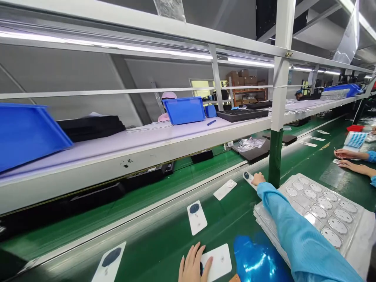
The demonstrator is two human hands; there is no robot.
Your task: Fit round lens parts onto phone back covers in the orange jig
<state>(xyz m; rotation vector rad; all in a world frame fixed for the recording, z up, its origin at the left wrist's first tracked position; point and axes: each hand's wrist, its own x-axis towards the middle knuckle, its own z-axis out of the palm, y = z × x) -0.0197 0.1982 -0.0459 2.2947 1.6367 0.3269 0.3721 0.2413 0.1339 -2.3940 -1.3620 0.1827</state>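
My left hand [194, 264] is at the bottom middle, fingers stretched out and thumb apart. It rests over the left part of a white card [221, 261], partly covering the card's dark round patch. My right hand [258, 179] reaches forward beside the green-wrapped post, its fingers closed on the end of another white card [246, 175] with a dark disc. Under my right sleeve lies a stack of clear plastic trays [348, 235] holding several round white pieces. Between my arms is a shiny blue film sheet [261, 262].
More white cards lie on the green surface, one [197, 217] ahead of my left hand. The post [275, 156] and white shelf [164, 143] stand ahead; blue bins [183, 110] sit on the shelf. At right, a co-worker's hands [349, 160] are over a small card.
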